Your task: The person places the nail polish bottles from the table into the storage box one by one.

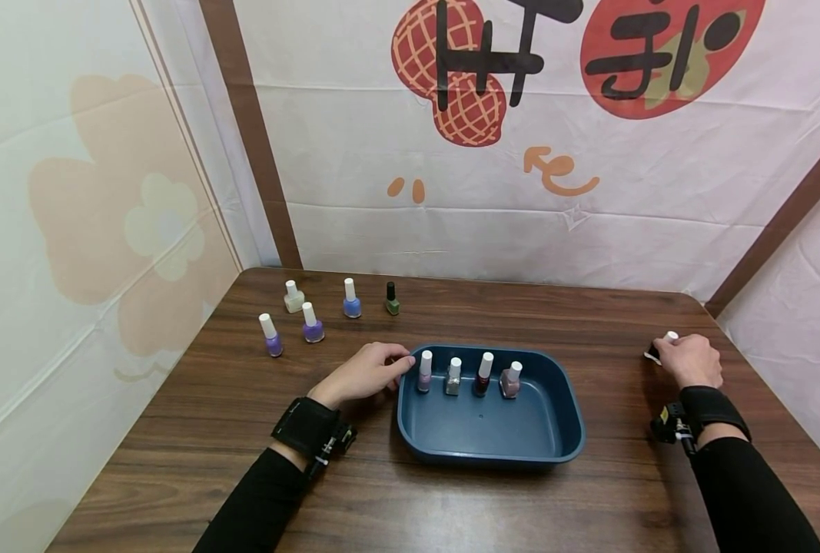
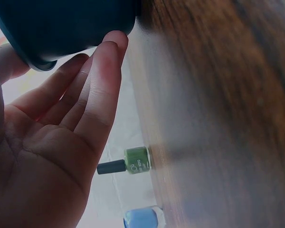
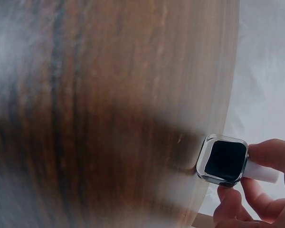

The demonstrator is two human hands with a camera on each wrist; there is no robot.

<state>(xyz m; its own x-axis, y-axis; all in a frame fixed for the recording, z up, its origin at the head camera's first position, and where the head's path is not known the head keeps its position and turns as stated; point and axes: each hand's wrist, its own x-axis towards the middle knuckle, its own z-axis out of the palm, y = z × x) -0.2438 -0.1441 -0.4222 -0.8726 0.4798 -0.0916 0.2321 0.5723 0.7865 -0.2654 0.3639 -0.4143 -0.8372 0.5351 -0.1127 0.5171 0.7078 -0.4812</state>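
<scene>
On the right of the table my right hand (image 1: 689, 361) pinches a nail polish bottle (image 3: 225, 160) with dark polish and a white cap. Its fingers are at the cap and shoulder; I cannot tell whether the base touches the wood. My left hand (image 1: 368, 372) holds the left rim of a dark blue tray (image 1: 482, 455), thumb over the lip and fingertips against the outer wall. Inside the tray, along its far side, stand a pale lilac bottle (image 1: 425, 376), a silvery glitter bottle (image 1: 453, 380), a dark red bottle (image 1: 482, 384) and a mauve bottle (image 1: 510, 384).
Left of the tray and behind it stand a whitish bottle (image 1: 294, 300), two purple bottles (image 1: 313, 330), a blue bottle (image 1: 351, 306) and a green bottle (image 2: 137, 160) with a black cap. Printed cloth (image 1: 354, 138) hangs behind the wooden table (image 1: 195, 461).
</scene>
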